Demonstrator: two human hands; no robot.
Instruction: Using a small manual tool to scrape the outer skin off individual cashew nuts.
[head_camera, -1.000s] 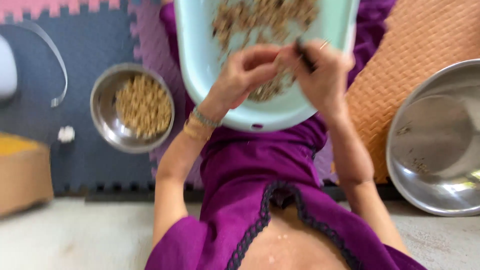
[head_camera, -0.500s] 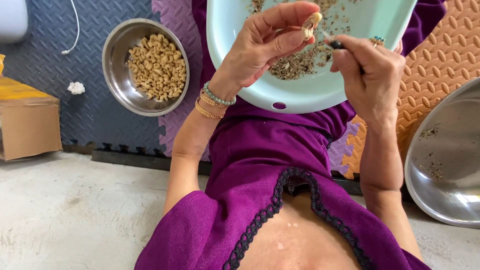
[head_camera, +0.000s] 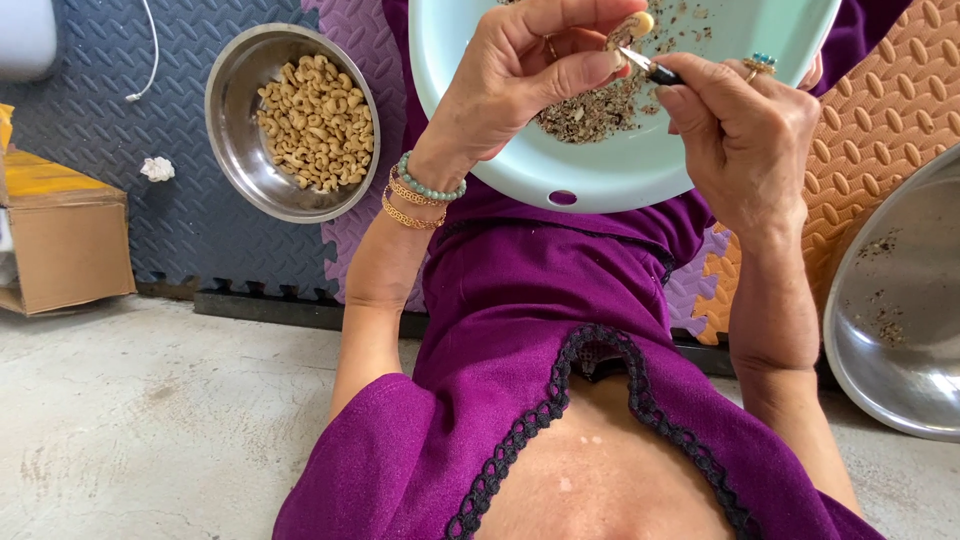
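Raised since half a second ago: both hands, now nearer the upper edge of the view, with the cashew lifted a little higher over the basin. Left hand (head_camera: 520, 75): thumb and fingers pinched on a pale cashew nut (head_camera: 636, 26), wrist wearing a green bead bracelet and two gold bangles (head_camera: 420, 195). Right hand (head_camera: 745, 125): clenched round a small dark-handled knife (head_camera: 650, 68), blade tip set against the nut; a ring with a blue-green stone (head_camera: 762, 64) on one finger. Beneath both hands: a pale turquoise plastic basin (head_camera: 620, 170) resting on the lap, holding a heap of brown shell scraps and skins (head_camera: 590, 105), one small hole near its lower rim. Lap: purple garment (head_camera: 540, 310) with black lace trim. To the left: a steel bowl (head_camera: 235, 150) of peeled cashews (head_camera: 315, 120) on dark grey and purple foam floor tiles (head_camera: 190, 230). Far left: a cardboard box (head_camera: 65, 245), a white cable, a small crumpled white scrap. To the right: a large steel bowl (head_camera: 900, 320), a few dark specks inside, against orange foam tiles (head_camera: 890, 95). Foreground: bare concrete floor (head_camera: 150, 430).
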